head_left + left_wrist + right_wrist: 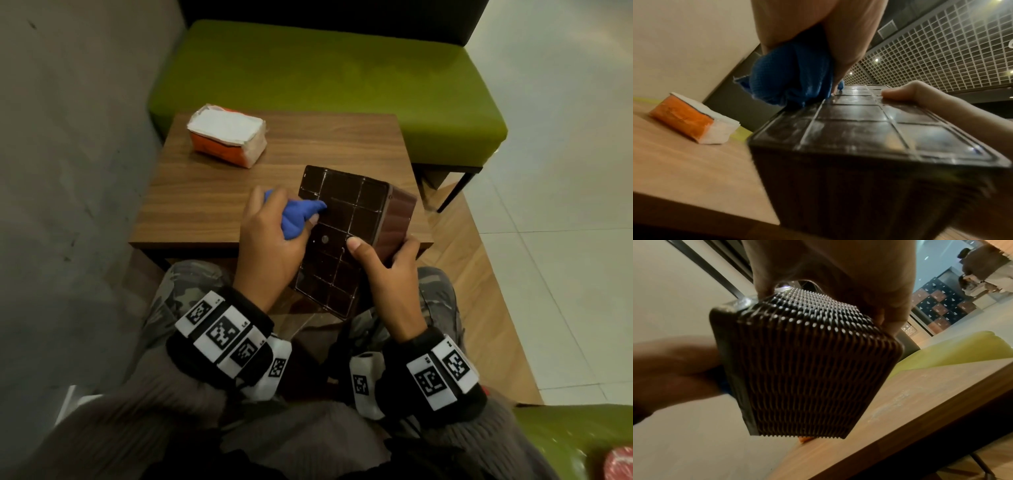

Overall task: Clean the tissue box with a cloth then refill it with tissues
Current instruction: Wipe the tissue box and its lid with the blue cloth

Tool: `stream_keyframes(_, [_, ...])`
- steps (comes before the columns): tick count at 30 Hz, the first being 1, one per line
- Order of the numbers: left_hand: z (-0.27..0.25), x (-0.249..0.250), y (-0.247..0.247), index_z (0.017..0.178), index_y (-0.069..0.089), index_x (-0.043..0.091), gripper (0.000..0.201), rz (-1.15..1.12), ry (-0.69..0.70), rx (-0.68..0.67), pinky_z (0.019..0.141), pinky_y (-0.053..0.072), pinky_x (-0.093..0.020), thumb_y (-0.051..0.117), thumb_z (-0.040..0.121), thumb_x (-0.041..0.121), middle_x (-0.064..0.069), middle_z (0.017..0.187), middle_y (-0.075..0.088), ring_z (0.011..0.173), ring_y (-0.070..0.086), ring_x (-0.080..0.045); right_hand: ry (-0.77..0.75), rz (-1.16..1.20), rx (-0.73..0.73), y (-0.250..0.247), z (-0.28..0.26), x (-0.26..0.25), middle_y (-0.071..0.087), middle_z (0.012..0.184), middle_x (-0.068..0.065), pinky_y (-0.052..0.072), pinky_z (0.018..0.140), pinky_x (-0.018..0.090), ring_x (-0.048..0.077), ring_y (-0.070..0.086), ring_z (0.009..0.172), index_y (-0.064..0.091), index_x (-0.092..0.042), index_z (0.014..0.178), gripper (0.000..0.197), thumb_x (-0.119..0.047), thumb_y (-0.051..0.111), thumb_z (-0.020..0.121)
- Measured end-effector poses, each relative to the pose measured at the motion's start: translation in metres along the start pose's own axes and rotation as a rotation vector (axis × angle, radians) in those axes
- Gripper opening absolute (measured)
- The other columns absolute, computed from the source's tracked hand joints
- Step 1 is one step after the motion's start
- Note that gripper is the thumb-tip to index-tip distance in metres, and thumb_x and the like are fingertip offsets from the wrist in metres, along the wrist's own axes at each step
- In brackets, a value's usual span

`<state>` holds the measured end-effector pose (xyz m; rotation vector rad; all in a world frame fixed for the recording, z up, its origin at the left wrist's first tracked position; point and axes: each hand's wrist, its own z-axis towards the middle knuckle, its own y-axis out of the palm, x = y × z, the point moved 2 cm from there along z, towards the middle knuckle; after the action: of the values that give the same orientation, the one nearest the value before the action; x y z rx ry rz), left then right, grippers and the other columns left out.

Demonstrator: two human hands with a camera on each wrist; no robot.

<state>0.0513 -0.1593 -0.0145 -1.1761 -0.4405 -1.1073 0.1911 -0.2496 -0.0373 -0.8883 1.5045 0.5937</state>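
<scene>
A dark brown tissue box (346, 219) with a gridded flat face and ribbed sides (807, 369) is held tilted over the near edge of the wooden table (205, 205). My right hand (387, 274) grips its right side, thumb on the gridded face (898, 94). My left hand (270, 246) holds a bunched blue cloth (298, 216) (791, 78) and presses it against the upper left of that face. A pack of white tissues in an orange wrapper (227, 135) (692, 120) lies at the table's far left.
A green bench seat (325, 68) stands behind the table. A grey wall (68, 171) runs along the left. Tiled floor (565, 171) lies to the right. My lap and knees sit just below the table's near edge.
</scene>
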Motion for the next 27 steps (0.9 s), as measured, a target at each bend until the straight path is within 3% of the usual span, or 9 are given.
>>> stream_keyframes(2, [0.006, 0.006, -0.002, 0.085, 0.043, 0.023, 0.025, 0.03, 0.039, 0.014, 0.07, 0.043, -0.01, 0.068, 0.08, 0.025, 0.003, 0.099, 0.041, 0.08, 0.046, -0.002, 0.004, -0.004, 0.003, 0.004, -0.002, -0.001, 0.06, 0.114, -0.008, 0.054, 0.093, 0.044, 0.013, 0.063, 0.105, 0.039, -0.033, 0.113, 0.076, -0.067, 0.071, 0.053])
stream_keyframes(4, [-0.005, 0.015, 0.001, 0.091, 0.049, 0.02, 0.022, 0.067, 0.133, -0.098, 0.079, 0.047, -0.024, 0.064, 0.081, 0.033, -0.001, 0.107, 0.043, 0.093, 0.049, -0.012, 0.024, 0.028, 0.032, 0.003, 0.0, -0.003, 0.06, 0.11, -0.008, 0.053, 0.092, 0.045, 0.013, 0.063, 0.103, 0.041, -0.034, 0.103, 0.066, -0.066, 0.07, 0.053])
stream_keyframes(7, [-0.029, 0.021, 0.004, 0.104, 0.054, 0.018, 0.03, 0.093, 0.253, -0.267, 0.091, 0.041, -0.028, 0.056, 0.083, 0.038, -0.003, 0.119, 0.039, 0.11, 0.044, -0.017, 0.03, 0.039, 0.06, -0.002, 0.004, -0.003, 0.061, 0.106, -0.009, 0.053, 0.093, 0.045, 0.01, 0.063, 0.1, 0.041, -0.034, 0.096, 0.06, -0.064, 0.07, 0.053])
stream_keyframes(12, [-0.002, -0.005, -0.004, 0.097, 0.056, 0.015, 0.018, 0.051, 0.098, -0.143, 0.083, 0.05, -0.038, 0.059, 0.084, 0.028, -0.004, 0.111, 0.045, 0.103, 0.05, -0.019, 0.04, 0.043, 0.034, -0.003, 0.0, 0.002, 0.058, 0.116, -0.006, 0.053, 0.094, 0.046, 0.016, 0.061, 0.107, 0.039, -0.039, 0.099, 0.063, -0.067, 0.07, 0.052])
stream_keyframes(16, [-0.03, 0.012, 0.007, 0.1, 0.052, 0.017, 0.018, 0.17, 0.298, -0.288, 0.082, 0.04, -0.019, 0.054, 0.083, 0.023, -0.003, 0.116, 0.043, 0.107, 0.04, -0.013, 0.039, 0.034, 0.071, -0.002, 0.004, 0.001, 0.059, 0.111, -0.005, 0.052, 0.093, 0.048, 0.016, 0.062, 0.104, 0.04, -0.036, 0.097, 0.062, -0.069, 0.068, 0.052])
stream_keyframes(18, [-0.026, 0.011, 0.007, 0.1, 0.049, 0.019, 0.019, 0.15, 0.286, -0.303, 0.082, 0.041, -0.021, 0.049, 0.083, 0.027, -0.003, 0.116, 0.042, 0.107, 0.04, -0.012, 0.033, 0.019, 0.069, -0.002, 0.002, 0.001, 0.059, 0.111, -0.006, 0.053, 0.092, 0.045, 0.015, 0.062, 0.104, 0.04, -0.036, 0.097, 0.063, -0.069, 0.068, 0.052])
stream_keyframes(21, [-0.009, 0.012, 0.005, 0.099, 0.051, 0.016, 0.018, 0.062, 0.165, -0.202, 0.081, 0.049, -0.035, 0.056, 0.084, 0.026, -0.004, 0.113, 0.043, 0.102, 0.048, -0.016, 0.044, 0.04, 0.057, 0.001, 0.0, 0.0, 0.058, 0.107, -0.012, 0.054, 0.091, 0.039, 0.012, 0.062, 0.104, 0.04, -0.033, 0.103, 0.065, -0.067, 0.068, 0.055])
stream_keyframes(24, [-0.026, 0.032, 0.007, 0.099, 0.05, 0.017, 0.02, 0.157, 0.321, -0.291, 0.082, 0.039, -0.018, 0.057, 0.08, 0.021, -0.004, 0.115, 0.044, 0.105, 0.044, -0.014, 0.052, 0.049, 0.096, -0.001, 0.004, -0.002, 0.062, 0.106, -0.011, 0.052, 0.093, 0.044, 0.013, 0.064, 0.101, 0.041, -0.035, 0.097, 0.062, -0.074, 0.063, 0.053])
stream_keyframes(27, [-0.038, 0.033, 0.006, 0.097, 0.055, 0.017, 0.017, 0.163, 0.36, -0.363, 0.081, 0.037, -0.019, 0.056, 0.081, 0.023, 0.001, 0.112, 0.046, 0.101, 0.045, -0.012, 0.031, -0.018, 0.116, -0.003, 0.004, -0.001, 0.063, 0.104, -0.008, 0.052, 0.091, 0.041, 0.011, 0.063, 0.097, 0.041, -0.036, 0.093, 0.062, -0.078, 0.06, 0.051])
